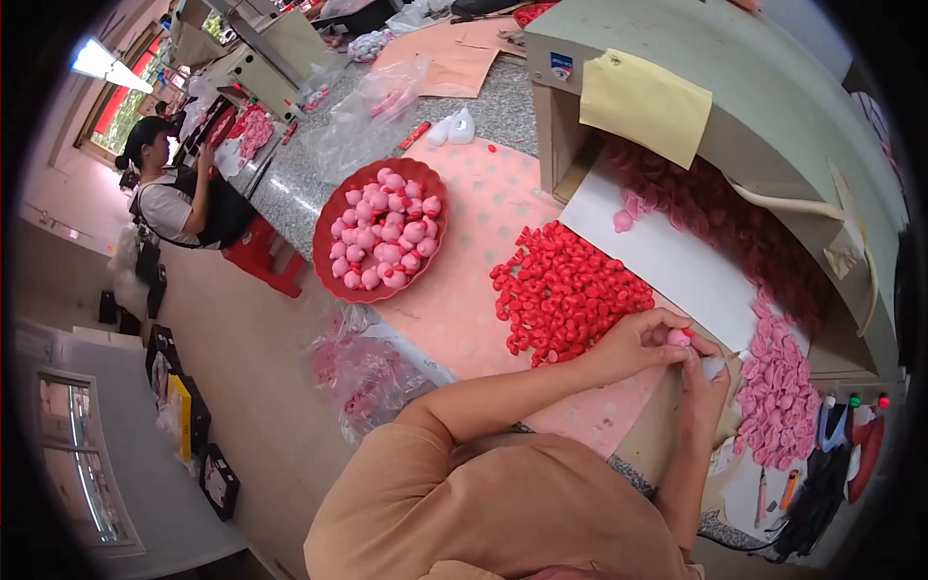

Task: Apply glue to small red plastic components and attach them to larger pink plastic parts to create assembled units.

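Note:
A small round pink piece [680, 337] with a red bit on it is pinched in the fingers of my left hand [643, 340]. My right hand [704, 377] is close beside it, fingers closed, with its fingertips at the pink piece. A small whitish object [713, 367] shows within the right hand; its kind is not clear. Just left of my hands lies a heap of small glossy red pieces [570, 295]. To the right is a pile of flat-looking pink pieces [776, 387]. A red scalloped bowl [324, 237] farther left holds many round pink pieces with red bits.
A grey-green machine housing [773, 106] arches over the right side, with more pink pieces beneath it. Cutters [788, 491] lie at the near right. Plastic bags [362, 135] and small white bottles [454, 127] are farther back. Another person [174, 193] sits at the far left.

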Demonstrator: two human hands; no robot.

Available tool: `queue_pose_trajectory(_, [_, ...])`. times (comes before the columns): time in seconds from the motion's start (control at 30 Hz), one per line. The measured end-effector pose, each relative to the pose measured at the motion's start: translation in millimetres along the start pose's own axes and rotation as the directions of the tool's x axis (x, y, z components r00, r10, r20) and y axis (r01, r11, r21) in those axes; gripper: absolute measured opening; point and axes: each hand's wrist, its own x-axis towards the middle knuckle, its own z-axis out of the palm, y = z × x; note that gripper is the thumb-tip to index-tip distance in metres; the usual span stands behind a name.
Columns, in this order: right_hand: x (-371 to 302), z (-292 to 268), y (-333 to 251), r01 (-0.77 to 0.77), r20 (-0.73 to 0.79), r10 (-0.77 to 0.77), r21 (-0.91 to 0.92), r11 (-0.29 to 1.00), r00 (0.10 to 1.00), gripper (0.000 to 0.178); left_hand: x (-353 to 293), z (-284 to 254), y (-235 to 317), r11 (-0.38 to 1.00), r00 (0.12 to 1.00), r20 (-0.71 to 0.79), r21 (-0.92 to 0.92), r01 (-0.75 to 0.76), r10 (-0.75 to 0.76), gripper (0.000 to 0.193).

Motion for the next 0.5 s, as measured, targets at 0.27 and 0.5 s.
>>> queue_pose_trajectory(0.27, [-9, 17, -6, 0.017, 0.015, -0.019, 0.138, 0.990, 1.000, 0.033, -35, -17, 61, 0.943, 0.962, -0.214, 0.319, -0.097, 0.171, 0.029])
queue_pose_trajectory(0.5, [-15, 18, -14, 0.082, 0.012, -0.085, 0.130, 0.988, 0.996, 0.031, -133, -120, 165, 0.037, 0.634, -0.259, 0.939, 0.342, 0.729, 0.036])
